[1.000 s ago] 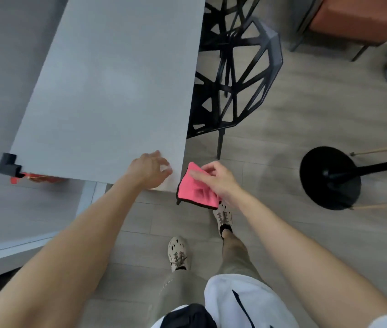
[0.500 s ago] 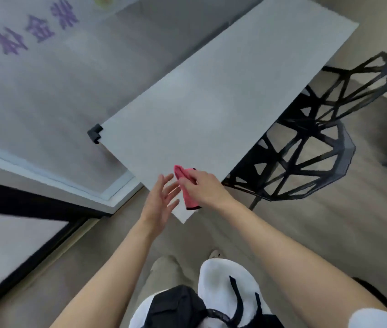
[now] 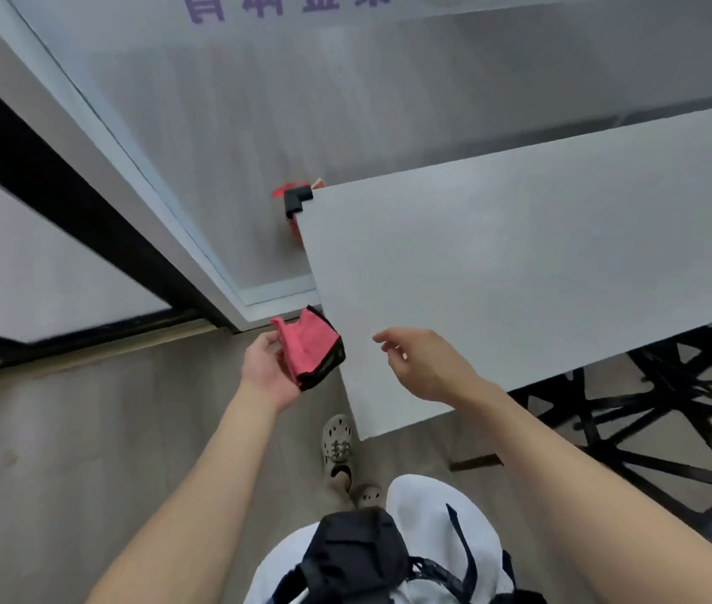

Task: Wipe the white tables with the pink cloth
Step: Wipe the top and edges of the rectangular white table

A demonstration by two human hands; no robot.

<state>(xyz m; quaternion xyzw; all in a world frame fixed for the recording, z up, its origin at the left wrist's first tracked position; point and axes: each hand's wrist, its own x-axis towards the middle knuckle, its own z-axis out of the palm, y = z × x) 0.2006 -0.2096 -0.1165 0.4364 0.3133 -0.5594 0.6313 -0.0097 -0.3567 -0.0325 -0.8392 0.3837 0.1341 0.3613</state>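
Two hands are in view, and only one is engaged. Left hand (image 3: 268, 369) holds the pink cloth (image 3: 311, 347), folded into a small pad with a dark border; the cloth lies against the palm, pinned by the thumb and fingers along its inner edge, and hangs in the air just off the near corner of the white table (image 3: 533, 272), not on its surface. Right hand (image 3: 426, 364) hovers above the near part of the tabletop with fingers loosely spread and slightly curled, gripping nothing; whether it touches the table cannot be determined. The tabletop shows bare, with a black corner guard (image 3: 296, 202) on its far-left corner and a black lattice chair (image 3: 668, 429) beneath its right side. Judgement: no wiping contact exists at this moment, so the step in hand is preparation, namely readying the cloth beside the table edge. The next move would call for bringing the cloth over the edge, laying it flat on the top with palm pressure, and sweeping along the table's length. Risk noted: the folded pad could slip from a light hold before it is pressed down.
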